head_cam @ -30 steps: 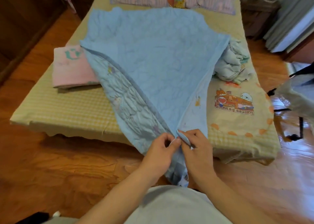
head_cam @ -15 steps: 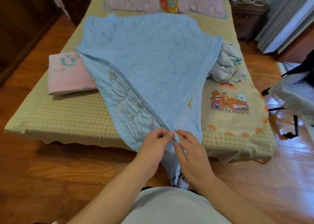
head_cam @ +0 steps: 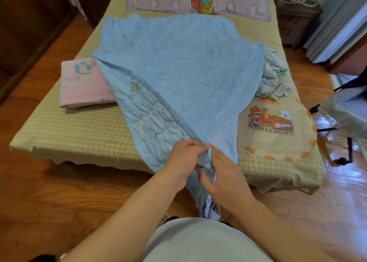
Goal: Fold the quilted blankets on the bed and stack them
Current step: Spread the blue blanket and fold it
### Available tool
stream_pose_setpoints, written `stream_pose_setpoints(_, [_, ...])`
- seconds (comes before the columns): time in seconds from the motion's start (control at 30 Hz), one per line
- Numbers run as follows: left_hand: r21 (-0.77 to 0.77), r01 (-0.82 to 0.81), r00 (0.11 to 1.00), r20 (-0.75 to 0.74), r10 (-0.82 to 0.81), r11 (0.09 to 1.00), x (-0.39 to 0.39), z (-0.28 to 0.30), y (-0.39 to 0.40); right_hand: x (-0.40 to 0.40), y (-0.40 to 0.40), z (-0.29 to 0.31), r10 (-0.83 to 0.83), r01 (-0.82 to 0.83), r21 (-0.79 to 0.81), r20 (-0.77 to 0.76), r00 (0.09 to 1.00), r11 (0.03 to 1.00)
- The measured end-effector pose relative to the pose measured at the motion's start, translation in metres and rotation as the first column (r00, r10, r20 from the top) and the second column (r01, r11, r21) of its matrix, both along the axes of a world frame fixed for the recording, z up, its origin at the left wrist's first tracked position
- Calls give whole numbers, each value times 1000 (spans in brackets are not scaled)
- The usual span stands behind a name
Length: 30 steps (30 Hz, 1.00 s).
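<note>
Near the bed's left edge, a folded pink blanket point(head_cam: 83, 83) lies flat, as it did a moment ago. Just right of it, touching it, the blue quilted blanket point(head_cam: 178, 71) fans across the middle of the bed point(head_cam: 69, 130) and narrows to gathered corners at the near edge, its tail hanging over toward the floor. The left hand point(head_cam: 183, 158) pinches those corners as before, fingers curled on the cloth. The right hand point(head_cam: 224, 174), which pinched the same spot half a second ago, has slid lower along the hanging edge; its fingers now lie looser, only lightly touching the cloth. Toward the right edge sits a crumpled pale blanket point(head_cam: 274, 77), unmoved.
</note>
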<state>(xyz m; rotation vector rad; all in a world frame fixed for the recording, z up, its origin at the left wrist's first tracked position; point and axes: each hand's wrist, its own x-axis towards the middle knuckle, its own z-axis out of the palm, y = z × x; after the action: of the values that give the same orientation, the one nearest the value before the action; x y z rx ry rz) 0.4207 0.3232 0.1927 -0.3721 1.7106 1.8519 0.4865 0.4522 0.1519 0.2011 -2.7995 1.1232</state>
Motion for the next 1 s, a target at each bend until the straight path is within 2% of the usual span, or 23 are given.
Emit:
stream_pose_setpoints(0.07, [-45, 23, 999, -30, -25, 999, -9, 6, 8, -7, 3, 0, -37, 39, 42, -50, 998, 998])
stream_pose_setpoints(0.13, [-84, 40, 996, -70, -46, 996, -19, 16, 21, -16, 10, 4, -147, 156, 53, -144, 979, 986])
stream_pose_setpoints(0.23, [-110, 84, 979, -177, -103, 990, -39, 44, 47, -35, 29, 25, -350, 355, -40, -302, 887, 934])
stream_pose_setpoints(0.33, [-121, 128, 930, -330, -161, 984, -63, 75, 76, -60, 58, 55, -420, 399, -135, -355, 835, 907])
stream_pose_setpoints(0.43, [-245, 129, 783, -569, -251, 961, -82, 98, 98, -84, 88, 88, -459, 402, -232, -297, 837, 885])
stream_pose_setpoints(0.57, [-412, 132, 496, -760, -420, 902, -102, 110, 110, -98, 118, 119, -393, 290, -400, -205, 897, 870])
stream_pose_setpoints(0.63, [-436, 176, 421, -777, -468, 883, -111, 119, 112, -101, 128, 130, -349, 245, -418, -193, 917, 875])
stream_pose_setpoints(0.73, [-410, 320, 438, -735, -517, 854, -127, 137, 110, -108, 140, 146, -396, 283, -435, -193, 898, 855])
stream_pose_setpoints(0.8, [-421, 444, 444, -663, -603, 791, -137, 147, 110, -113, 144, 152, -441, 315, -471, -183, 879, 824])
stream_pose_setpoints(0.87, [-439, 552, 413, -594, -690, 709, -152, 152, 113, -119, 146, 156, -468, 333, -491, -182, 865, 805])
stream_pose_setpoints(1.0, [-535, 619, 160, -631, -759, 575, -194, 151, 123, -131, 146, 156, -562, 425, -452, -228, 795, 784])
